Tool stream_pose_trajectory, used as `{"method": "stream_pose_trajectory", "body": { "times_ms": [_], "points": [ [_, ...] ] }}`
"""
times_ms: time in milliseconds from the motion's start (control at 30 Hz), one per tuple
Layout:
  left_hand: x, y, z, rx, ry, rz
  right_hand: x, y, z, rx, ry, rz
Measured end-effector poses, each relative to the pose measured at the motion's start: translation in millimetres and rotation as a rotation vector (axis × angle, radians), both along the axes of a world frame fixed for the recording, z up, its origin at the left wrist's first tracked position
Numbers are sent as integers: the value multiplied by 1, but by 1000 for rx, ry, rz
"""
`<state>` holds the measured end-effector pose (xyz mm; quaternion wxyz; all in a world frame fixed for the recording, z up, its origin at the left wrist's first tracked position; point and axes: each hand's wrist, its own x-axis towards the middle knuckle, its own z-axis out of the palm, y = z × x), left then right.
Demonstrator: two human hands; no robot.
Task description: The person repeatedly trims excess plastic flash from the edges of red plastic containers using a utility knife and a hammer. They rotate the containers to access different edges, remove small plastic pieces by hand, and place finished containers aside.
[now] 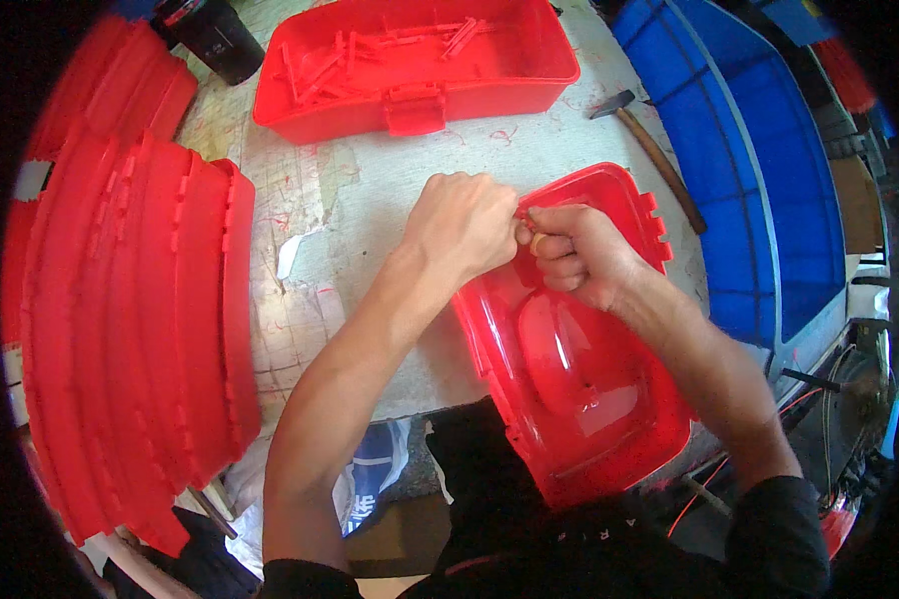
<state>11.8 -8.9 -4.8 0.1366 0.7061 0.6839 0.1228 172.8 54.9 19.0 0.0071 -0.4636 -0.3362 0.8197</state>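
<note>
A shallow red plastic shell (514, 329), shaped like a box lid with a raised hump inside, lies at a slant in front of me, its near end against my dark clothing. Above its far end my two hands meet. My left hand (464, 222) is closed in a fist, back upward. My right hand (584, 255) is closed too, thumb and fingers pinched beside the left. A bit of red shows between them, too small to name; a pale yellowish spot by the right fingers is unclear.
A red box (420, 110) with a latch holds several thin red strips at the back. A hammer (654, 160) lies right of the shell, beside a blue crate (709, 180). Stacked red shells (150, 319) stand on the left; a black cup (213, 40) is behind them.
</note>
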Motion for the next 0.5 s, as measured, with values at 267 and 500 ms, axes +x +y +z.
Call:
{"method": "stream_pose_trajectory", "body": {
  "times_ms": [267, 500],
  "points": [
    [6, -2, -2, 68, -9, -47, 2, -8, 2, 780, -236, 353],
    [10, 0, 0, 78, 16, -65, 5, -2, -4, 1028, -259, 482]
  ]
}}
